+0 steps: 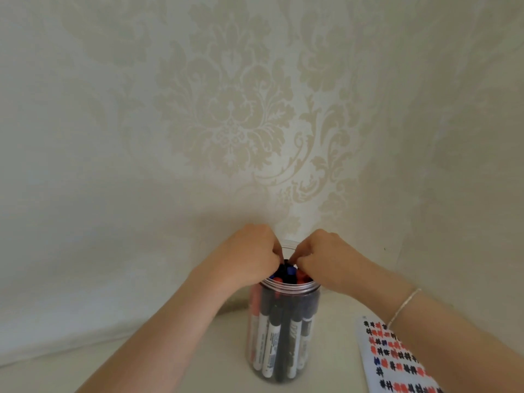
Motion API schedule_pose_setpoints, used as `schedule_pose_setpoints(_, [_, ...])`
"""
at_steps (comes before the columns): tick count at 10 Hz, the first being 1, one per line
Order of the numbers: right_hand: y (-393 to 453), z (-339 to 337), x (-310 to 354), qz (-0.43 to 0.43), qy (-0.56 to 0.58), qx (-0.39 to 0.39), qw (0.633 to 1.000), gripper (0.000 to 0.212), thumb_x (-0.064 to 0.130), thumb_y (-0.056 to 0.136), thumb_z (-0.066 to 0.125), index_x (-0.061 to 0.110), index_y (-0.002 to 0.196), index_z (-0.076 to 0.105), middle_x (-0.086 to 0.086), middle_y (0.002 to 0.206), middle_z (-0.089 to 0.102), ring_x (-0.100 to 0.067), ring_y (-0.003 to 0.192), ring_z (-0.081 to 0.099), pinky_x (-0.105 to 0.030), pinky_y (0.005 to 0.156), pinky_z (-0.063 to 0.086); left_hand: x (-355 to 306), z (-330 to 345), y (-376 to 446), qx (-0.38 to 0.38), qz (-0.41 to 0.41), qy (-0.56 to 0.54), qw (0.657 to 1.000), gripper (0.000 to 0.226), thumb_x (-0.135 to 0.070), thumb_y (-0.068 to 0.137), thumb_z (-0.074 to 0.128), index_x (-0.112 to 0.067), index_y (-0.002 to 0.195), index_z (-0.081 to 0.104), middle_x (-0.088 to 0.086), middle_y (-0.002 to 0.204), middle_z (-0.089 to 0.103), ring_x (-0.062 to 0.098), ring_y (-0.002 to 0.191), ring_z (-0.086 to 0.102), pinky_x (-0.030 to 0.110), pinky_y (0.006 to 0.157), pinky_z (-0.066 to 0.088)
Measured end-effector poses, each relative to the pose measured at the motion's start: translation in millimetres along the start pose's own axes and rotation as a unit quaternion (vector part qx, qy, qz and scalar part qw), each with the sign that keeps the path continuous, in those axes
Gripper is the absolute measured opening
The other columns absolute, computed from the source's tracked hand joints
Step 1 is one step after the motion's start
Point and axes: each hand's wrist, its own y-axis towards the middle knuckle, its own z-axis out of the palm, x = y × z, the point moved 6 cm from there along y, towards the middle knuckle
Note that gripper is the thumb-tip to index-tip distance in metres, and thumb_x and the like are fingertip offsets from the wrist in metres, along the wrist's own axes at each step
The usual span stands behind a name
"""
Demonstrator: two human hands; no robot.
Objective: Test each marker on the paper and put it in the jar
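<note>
A clear plastic jar (283,333) stands upright on the pale table, packed with several markers (289,275) whose black, blue and red caps point up at its mouth. My left hand (249,251) and my right hand (323,255) meet over the jar's opening, fingers curled down onto the marker caps. What exactly each fingertip pinches is hidden by the knuckles. The white paper (391,358) lies at the lower right, covered in rows of red, black and blue test marks, partly under my right forearm.
A patterned cream wall (232,114) rises right behind the jar. The table surface (198,350) stretches to the left of the jar. A thin bracelet (404,306) circles my right wrist.
</note>
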Motion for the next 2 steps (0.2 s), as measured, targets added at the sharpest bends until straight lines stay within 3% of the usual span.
schedule_pose_setpoints(1, [0.7, 7.8, 1.9, 0.003, -0.012, 0.017, 1.000, 0.027, 0.011, 0.084, 0.053, 0.016, 0.100, 0.075, -0.009, 0.093, 0.071, -0.022, 0.082, 0.067, -0.028, 0.068, 0.052, -0.5, 2.5, -1.8, -0.005, -0.008, -0.026, 1.000, 0.029, -0.009, 0.085, 0.048, -0.016, 0.093, 0.076, 0.005, 0.091, 0.070, 0.021, 0.082, 0.064, 0.030, 0.067, 0.049])
schedule_pose_setpoints(2, [-13.2, -17.6, 4.5, -0.022, 0.056, -0.086, 0.994, 0.026, 0.013, 0.089, 0.054, 0.026, 0.100, 0.074, 0.000, 0.105, 0.071, -0.013, 0.082, 0.067, -0.017, 0.068, 0.052, 0.1, -12.8, -14.0, -0.094, -0.015, -0.113, 0.989, 0.031, -0.010, 0.093, 0.046, -0.025, 0.091, 0.073, -0.003, 0.101, 0.068, 0.015, 0.079, 0.064, 0.025, 0.070, 0.050])
